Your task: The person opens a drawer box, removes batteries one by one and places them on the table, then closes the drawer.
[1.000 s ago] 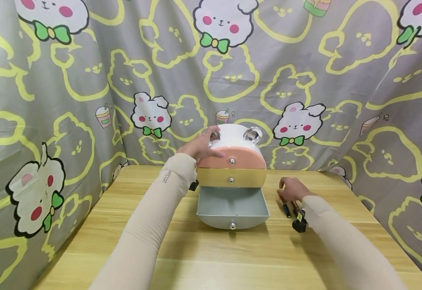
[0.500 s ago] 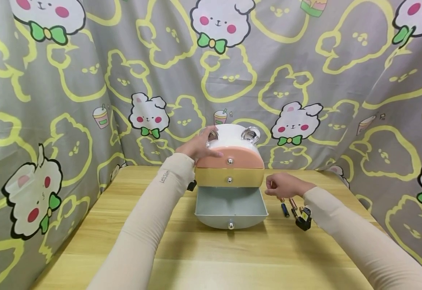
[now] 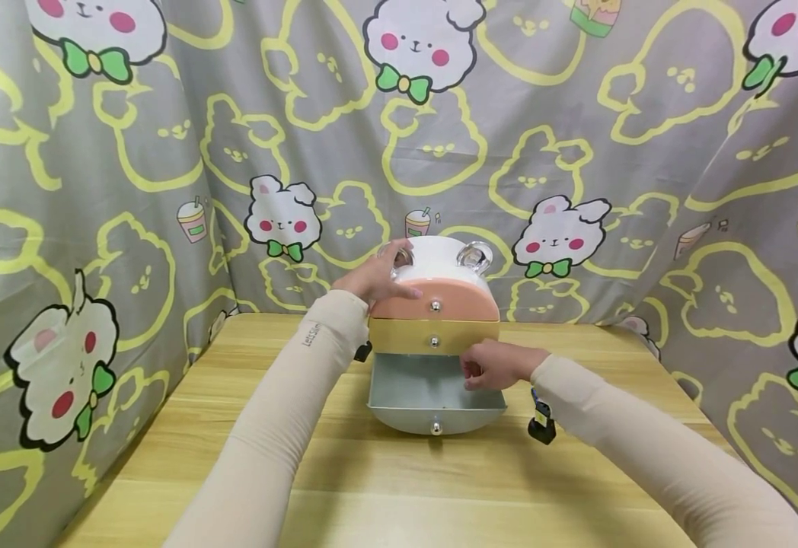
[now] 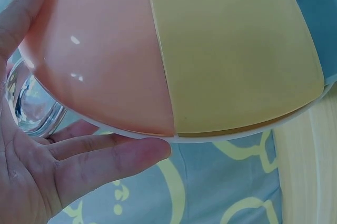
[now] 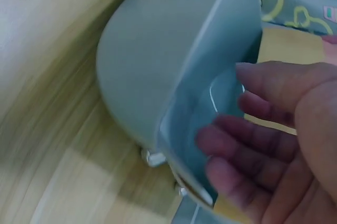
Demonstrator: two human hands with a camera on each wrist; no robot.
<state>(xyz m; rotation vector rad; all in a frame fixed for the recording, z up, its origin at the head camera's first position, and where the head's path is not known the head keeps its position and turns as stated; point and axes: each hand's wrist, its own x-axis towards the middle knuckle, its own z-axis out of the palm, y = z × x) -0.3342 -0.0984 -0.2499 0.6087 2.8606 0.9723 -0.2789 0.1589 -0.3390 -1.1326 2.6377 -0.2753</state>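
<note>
A small bear-shaped drawer cabinet (image 3: 433,257) with a white top and clear round ears stands on the table. Its peach drawer (image 3: 464,298) and yellow drawer (image 3: 402,336) are closed; the grey-green bottom drawer (image 3: 406,420) is pulled out. My left hand (image 3: 375,278) rests on the cabinet's upper left, thumb against the peach front and fairly straight fingers along the side. Over the right part of the open drawer is my right hand (image 3: 498,364). In the right wrist view its fingers (image 5: 226,142) are loosely bent, thumb apart, with nothing visible between them.
The wooden table (image 3: 371,487) extends around the cabinet, with a patterned curtain (image 3: 344,137) behind and at both sides. A black wrist camera (image 3: 541,428) hangs under my right sleeve. That sleeve hides most of the spot where small batteries lay.
My right hand has moved left from the small batteries right of the cabinet to over the open drawer. My left hand has stayed on the cabinet.
</note>
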